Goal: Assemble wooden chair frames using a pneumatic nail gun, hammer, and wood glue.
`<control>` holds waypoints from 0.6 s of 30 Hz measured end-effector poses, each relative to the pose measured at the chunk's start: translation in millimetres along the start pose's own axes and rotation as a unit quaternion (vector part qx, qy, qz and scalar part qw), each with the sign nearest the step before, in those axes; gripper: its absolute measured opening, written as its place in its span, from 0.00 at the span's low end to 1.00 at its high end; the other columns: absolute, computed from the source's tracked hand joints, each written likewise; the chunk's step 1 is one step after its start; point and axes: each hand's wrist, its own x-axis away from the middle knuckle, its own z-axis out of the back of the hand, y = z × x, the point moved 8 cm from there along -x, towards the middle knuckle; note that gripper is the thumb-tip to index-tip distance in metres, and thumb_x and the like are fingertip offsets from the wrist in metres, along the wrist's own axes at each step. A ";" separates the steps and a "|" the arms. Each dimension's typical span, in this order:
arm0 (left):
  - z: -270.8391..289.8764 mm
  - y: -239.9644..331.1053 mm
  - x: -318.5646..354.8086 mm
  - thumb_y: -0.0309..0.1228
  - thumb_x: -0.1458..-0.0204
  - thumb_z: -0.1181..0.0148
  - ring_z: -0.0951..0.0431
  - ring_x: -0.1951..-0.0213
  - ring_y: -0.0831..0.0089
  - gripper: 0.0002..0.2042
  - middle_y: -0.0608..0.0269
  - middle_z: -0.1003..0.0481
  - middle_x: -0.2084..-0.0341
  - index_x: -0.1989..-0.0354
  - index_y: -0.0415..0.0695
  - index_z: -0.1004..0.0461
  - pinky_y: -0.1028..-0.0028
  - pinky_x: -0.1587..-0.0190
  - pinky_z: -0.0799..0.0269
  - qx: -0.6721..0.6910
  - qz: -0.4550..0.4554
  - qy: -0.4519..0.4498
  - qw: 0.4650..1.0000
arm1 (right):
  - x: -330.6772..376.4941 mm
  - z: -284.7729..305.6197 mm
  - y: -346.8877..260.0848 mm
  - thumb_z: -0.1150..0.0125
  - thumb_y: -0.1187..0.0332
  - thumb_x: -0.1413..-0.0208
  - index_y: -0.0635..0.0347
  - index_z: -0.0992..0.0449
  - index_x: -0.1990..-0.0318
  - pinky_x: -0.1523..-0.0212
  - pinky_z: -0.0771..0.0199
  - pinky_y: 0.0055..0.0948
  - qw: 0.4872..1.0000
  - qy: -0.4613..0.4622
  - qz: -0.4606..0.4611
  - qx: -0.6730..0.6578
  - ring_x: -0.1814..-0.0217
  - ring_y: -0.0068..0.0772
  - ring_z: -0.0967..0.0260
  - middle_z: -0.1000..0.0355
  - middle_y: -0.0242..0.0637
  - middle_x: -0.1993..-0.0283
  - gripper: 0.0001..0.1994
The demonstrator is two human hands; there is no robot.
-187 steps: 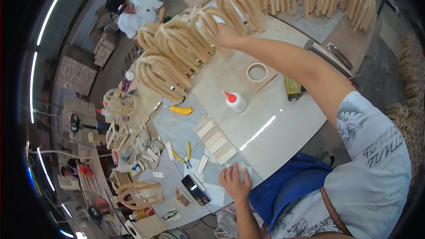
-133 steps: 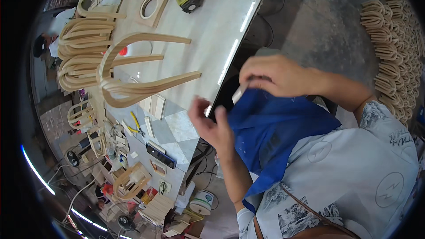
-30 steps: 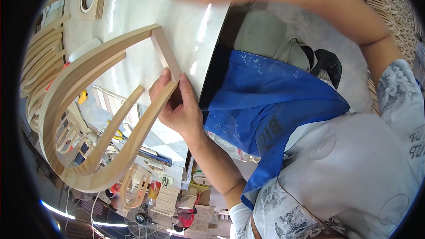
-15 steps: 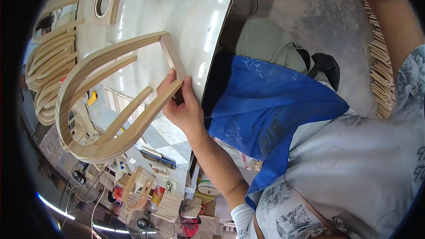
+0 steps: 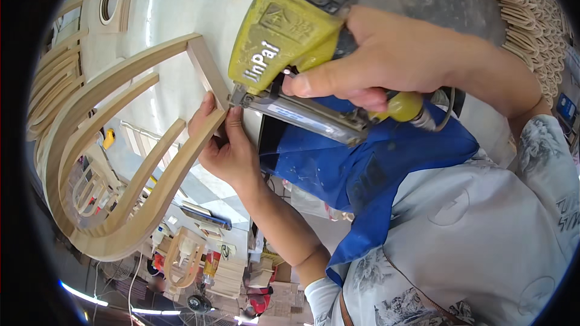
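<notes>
My left hand (image 5: 232, 157) grips a corner of a pale bent-wood frame (image 5: 187, 154), its thumb and fingers closed around the joint. A straight crosspiece (image 5: 204, 69) meets the curved rail at that corner. Inside the large U-shaped curve is a smaller U-shaped wooden strip (image 5: 139, 175) with two free ends. My right hand (image 5: 386, 54) is wrapped around the handle of a yellow nail gun (image 5: 281, 30). The gun's nose (image 5: 238, 95) is at the held corner, close beside my left fingers; I cannot tell whether it touches the wood.
A pale worktable (image 5: 151, 18) lies beyond the frame, with a round-holed wooden panel (image 5: 115, 0) on it. Curved wooden pieces (image 5: 54, 93) are stacked at the left, and many more (image 5: 525, 30) at the upper right. A blue apron (image 5: 393, 151) covers my lap. Another wooden frame (image 5: 181, 259) stands farther off.
My right hand has come in from the upper right with the nail gun, bringing its nose to the corner. My left hand and the frame have shifted left and slightly down.
</notes>
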 end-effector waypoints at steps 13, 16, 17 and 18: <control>4.7 1.1 -0.9 0.16 0.43 0.27 0.16 0.49 0.70 0.21 0.58 0.17 0.46 0.40 0.39 0.19 0.73 0.42 0.21 0.012 -0.016 0.005 1.000 | -31.9 -18.5 28.0 0.32 0.64 0.31 0.60 0.21 0.67 0.82 0.40 0.23 0.989 -0.029 0.014 -0.146 0.85 0.19 0.45 0.34 0.28 0.82 0.12; 4.7 1.4 -0.2 0.15 0.41 0.30 0.17 0.45 0.67 0.21 0.54 0.18 0.44 0.38 0.37 0.21 0.70 0.37 0.24 0.003 -0.013 -0.002 1.000 | -33.3 -18.3 29.2 0.32 0.64 0.31 0.61 0.20 0.66 0.82 0.41 0.23 0.987 -0.021 0.018 -0.156 0.85 0.19 0.45 0.35 0.28 0.82 0.12; 5.0 1.3 0.0 0.15 0.40 0.31 0.17 0.44 0.66 0.21 0.53 0.18 0.44 0.38 0.36 0.21 0.68 0.35 0.24 0.000 -0.012 -0.004 1.000 | -33.7 -18.4 29.3 0.32 0.64 0.31 0.61 0.20 0.65 0.82 0.41 0.23 0.987 -0.019 0.019 -0.159 0.85 0.19 0.45 0.35 0.28 0.82 0.12; 4.8 1.0 -0.1 0.15 0.40 0.31 0.17 0.44 0.66 0.21 0.53 0.18 0.44 0.38 0.36 0.21 0.68 0.35 0.24 0.001 -0.012 -0.004 1.000 | -33.7 -18.2 29.6 0.32 0.64 0.31 0.61 0.20 0.65 0.82 0.41 0.23 0.987 -0.019 0.019 -0.159 0.85 0.19 0.45 0.35 0.28 0.82 0.12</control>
